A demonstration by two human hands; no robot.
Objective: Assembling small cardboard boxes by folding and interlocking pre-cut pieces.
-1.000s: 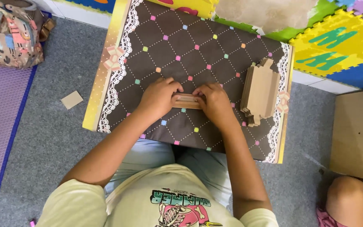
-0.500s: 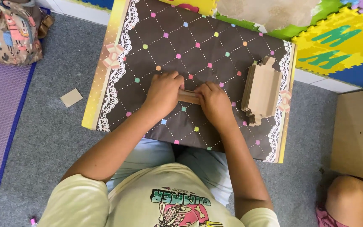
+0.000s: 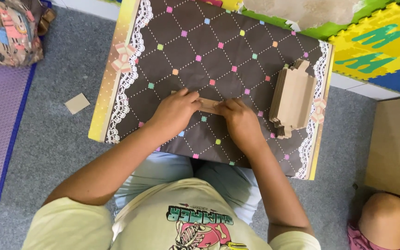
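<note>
Shifted slightly leftward across the dark dotted, lace-edged table (image 3: 172, 51) — left hand (image 3: 174, 112) and right hand (image 3: 240, 121) both pinching a small flat tan cardboard piece (image 3: 208, 105) between them, stacked tan cardboard blanks (image 3: 293, 99) just beyond the right hand — best creased with thumbs pressing evenly.

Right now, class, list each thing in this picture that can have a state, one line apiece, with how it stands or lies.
Left hand: closed on the cardboard piece, pressing it to the board.
Right hand: closed on the other end of the same piece.
Cardboard piece: flat, held between both hands.
Cardboard stack: piled flat, untouched, by the board's right edge.
Patterned board: lying flat across the lap.
Small card square: loose on the grey floor.
Printed bag: on the floor; open or shut, cannot tell.
</note>
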